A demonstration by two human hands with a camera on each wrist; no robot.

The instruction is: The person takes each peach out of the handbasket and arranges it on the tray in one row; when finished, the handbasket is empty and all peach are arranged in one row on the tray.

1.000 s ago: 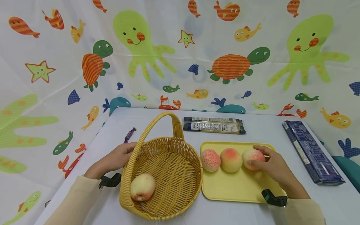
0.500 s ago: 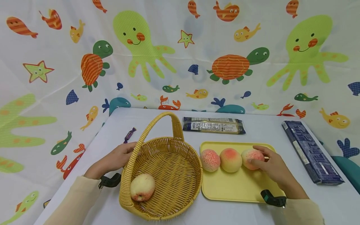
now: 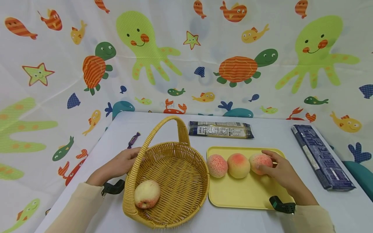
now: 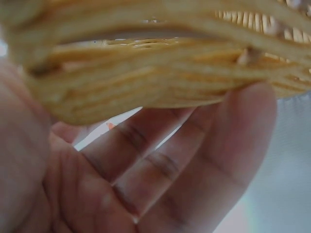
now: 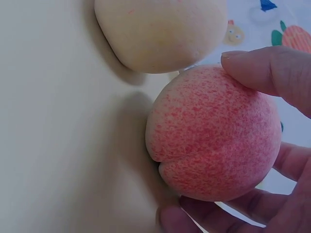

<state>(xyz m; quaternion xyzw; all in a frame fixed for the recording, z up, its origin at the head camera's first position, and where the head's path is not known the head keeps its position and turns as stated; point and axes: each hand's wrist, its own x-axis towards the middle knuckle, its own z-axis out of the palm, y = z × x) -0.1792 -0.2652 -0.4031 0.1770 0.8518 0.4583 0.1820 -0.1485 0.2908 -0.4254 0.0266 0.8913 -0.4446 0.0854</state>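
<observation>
Toward the counter's (image 3: 272,134) left edge, the wicker basket (image 3: 180,191) is pretty much gripped at its rim by the half-curled left hand (image 3: 124,161). Toward the right edge, the rightmost peach (image 3: 258,161) on the yellow tray (image 3: 247,195) is held between the right hand's (image 3: 282,171) spread thumb and fingers.

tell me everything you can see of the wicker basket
The basket is round, woven from golden-brown strands that look like wicker or rattan. A single tall handle arches from its near left side to its far side. It sits open side up on the white table, just left of the yellow tray; whether the two touch is unclear. The left grip holds its left side, and one pale, red-blushed peach lies inside at the near left.
</observation>
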